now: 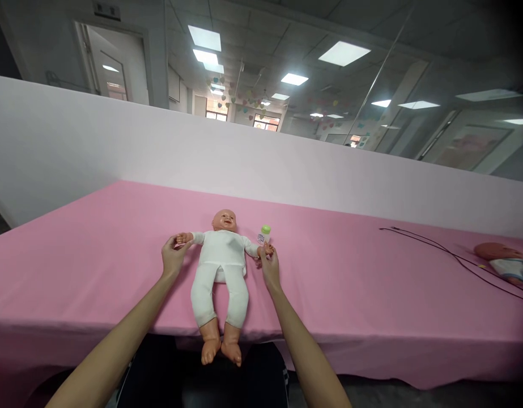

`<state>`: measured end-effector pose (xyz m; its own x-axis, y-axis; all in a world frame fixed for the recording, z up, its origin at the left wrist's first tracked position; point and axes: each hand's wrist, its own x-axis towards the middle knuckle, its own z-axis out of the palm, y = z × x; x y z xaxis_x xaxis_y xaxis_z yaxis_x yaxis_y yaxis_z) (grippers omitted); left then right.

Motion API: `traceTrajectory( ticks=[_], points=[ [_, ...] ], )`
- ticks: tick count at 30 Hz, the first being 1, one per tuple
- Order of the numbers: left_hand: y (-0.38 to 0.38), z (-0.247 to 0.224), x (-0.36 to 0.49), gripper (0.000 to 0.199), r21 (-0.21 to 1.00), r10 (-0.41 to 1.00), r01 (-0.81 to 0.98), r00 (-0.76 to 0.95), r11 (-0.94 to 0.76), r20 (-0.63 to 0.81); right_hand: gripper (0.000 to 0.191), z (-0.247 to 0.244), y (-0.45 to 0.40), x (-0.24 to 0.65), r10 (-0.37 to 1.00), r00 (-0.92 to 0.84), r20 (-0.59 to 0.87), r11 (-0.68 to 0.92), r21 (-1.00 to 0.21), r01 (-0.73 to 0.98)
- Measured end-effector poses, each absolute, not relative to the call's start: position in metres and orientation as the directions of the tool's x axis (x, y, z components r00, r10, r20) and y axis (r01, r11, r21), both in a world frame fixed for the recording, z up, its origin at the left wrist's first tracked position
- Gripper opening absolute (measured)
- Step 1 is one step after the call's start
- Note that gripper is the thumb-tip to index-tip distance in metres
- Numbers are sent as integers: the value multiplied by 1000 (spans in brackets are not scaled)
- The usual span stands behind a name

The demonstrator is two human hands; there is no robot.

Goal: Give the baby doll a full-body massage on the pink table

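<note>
Doll (222, 249): on its back on the pink-covered bench (337, 272), feet past the front edge.
Left hand (173, 256): grip closed on one of the doll's hands.
Right hand (270, 266): grip pinching the doll's other hand, just beside the green-capped bottle (264, 234).
Slide risk: a tug toward the front edge could drag the doll off.
Bottle risk: a sweep of the right hand could knock it.
</note>
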<state>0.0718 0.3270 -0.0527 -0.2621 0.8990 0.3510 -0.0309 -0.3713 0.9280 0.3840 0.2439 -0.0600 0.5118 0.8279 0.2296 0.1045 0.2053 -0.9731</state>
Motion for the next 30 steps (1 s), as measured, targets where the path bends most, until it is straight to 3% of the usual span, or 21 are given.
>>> traceTrajectory(
  ticks=[11,15,20,24,30],
  points=[
    [312,-54,83,33,897,879,75,-182,-435,441,66,-51,245,383,745,628,224,271,-962,21],
    [314,-59,86,41,921,904,21,-188,-388,385,70,-49,242,375,782,595,188,236,-972,-3],
    [318,-63,86,42,932,919,-35,-187,-360,348,72,-51,247,377,805,574,148,286,-945,-158],
    [317,-61,85,30,902,881,21,-207,-430,425,79,-53,251,383,803,581,135,337,-907,-254],
    [310,-57,87,24,805,800,124,-98,-580,592,60,-54,247,371,808,492,324,401,-914,-57]
  ],
)
